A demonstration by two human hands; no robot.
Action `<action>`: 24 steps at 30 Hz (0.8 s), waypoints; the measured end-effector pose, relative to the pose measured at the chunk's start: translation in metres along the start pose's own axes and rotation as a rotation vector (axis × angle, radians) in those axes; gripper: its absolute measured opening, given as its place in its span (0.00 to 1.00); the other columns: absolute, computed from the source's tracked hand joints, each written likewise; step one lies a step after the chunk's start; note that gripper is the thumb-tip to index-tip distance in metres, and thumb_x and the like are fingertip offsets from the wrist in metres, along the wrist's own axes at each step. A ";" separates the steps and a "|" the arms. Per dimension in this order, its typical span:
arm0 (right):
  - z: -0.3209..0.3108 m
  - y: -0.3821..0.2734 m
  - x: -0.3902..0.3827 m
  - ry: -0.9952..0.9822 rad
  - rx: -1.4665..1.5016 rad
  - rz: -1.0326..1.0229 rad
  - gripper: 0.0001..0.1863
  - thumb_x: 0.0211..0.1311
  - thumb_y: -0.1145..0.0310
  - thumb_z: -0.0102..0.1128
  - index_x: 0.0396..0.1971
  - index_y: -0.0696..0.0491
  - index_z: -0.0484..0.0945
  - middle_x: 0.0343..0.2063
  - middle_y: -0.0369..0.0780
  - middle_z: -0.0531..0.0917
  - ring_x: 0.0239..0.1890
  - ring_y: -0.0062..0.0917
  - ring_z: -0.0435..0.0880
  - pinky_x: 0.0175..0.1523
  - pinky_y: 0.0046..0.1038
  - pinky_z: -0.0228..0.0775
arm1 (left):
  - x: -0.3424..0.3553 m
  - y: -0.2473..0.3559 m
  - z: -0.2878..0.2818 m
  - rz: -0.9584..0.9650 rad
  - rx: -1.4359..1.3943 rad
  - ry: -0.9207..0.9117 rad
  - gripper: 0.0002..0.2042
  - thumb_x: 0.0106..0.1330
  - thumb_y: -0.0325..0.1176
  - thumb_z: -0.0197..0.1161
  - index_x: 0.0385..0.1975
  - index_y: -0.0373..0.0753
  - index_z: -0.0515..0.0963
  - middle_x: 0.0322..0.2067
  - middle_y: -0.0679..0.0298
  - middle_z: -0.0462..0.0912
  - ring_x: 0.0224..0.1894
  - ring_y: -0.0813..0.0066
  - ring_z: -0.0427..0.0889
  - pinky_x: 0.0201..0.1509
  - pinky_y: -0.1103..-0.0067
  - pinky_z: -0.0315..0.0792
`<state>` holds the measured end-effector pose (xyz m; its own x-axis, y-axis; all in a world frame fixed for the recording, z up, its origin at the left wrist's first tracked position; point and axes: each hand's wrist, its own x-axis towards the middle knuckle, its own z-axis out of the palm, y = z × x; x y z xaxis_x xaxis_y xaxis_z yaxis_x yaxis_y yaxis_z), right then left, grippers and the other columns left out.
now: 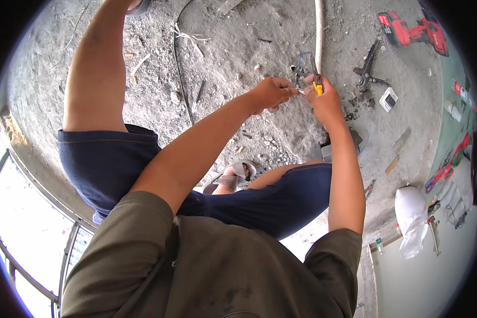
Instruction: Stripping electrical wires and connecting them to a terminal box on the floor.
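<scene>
Both hands meet over the rough concrete floor [233, 58]. My left hand [273, 95] is closed, thumb and fingers pinched at a small pale piece [300, 90] between the hands, too small to name. My right hand [327, 103] is wrapped round a yellow hand tool [318, 88] with a narrow dark end pointing away from me; its exact kind is unclear. Just beyond the fingers, a thin blue wire [301, 59] loops up near some dark wire ends. A white pipe [319, 32] runs down from the top edge to this spot.
To the right lie dark pincers [364, 77], a small white device [388, 99] and a red cordless power tool [413, 32]. Farther right are red-handled tools [450, 164] and a white bag [411, 214]. A black cable [177, 63] crosses the rubble-strewn floor on the left.
</scene>
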<state>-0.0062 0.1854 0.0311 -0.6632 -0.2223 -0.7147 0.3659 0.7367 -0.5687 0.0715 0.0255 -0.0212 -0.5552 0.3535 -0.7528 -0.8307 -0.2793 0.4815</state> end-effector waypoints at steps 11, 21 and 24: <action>-0.014 -0.003 -0.007 0.049 0.018 -0.088 0.17 0.55 0.78 0.58 0.46 0.54 0.73 0.28 0.33 0.78 0.33 0.18 0.77 0.41 0.24 0.70 | -0.001 -0.012 0.002 -0.029 -0.381 -0.077 0.08 0.67 0.33 0.58 0.42 0.40 0.77 0.14 0.74 0.63 0.16 0.85 0.58 0.20 0.82 0.57; -0.013 0.006 -0.005 -0.125 -0.036 -0.058 0.16 0.57 0.77 0.57 0.46 0.54 0.73 0.29 0.36 0.81 0.33 0.22 0.80 0.43 0.25 0.71 | -0.001 -0.013 0.007 -0.122 -0.479 -0.092 0.09 0.69 0.33 0.57 0.47 0.45 0.75 0.16 0.77 0.60 0.17 0.86 0.56 0.22 0.84 0.57; -0.005 0.017 -0.002 -0.111 -0.008 -0.060 0.15 0.58 0.77 0.56 0.46 0.55 0.72 0.30 0.37 0.81 0.34 0.22 0.80 0.44 0.25 0.71 | 0.001 -0.015 0.010 -0.158 -0.540 -0.109 0.08 0.69 0.33 0.56 0.46 0.45 0.74 0.17 0.77 0.61 0.17 0.87 0.56 0.22 0.85 0.57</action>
<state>-0.0017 0.2019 0.0247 -0.6071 -0.3353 -0.7204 0.3224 0.7247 -0.6090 0.0835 0.0387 -0.0248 -0.4507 0.5102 -0.7325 -0.7814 -0.6222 0.0474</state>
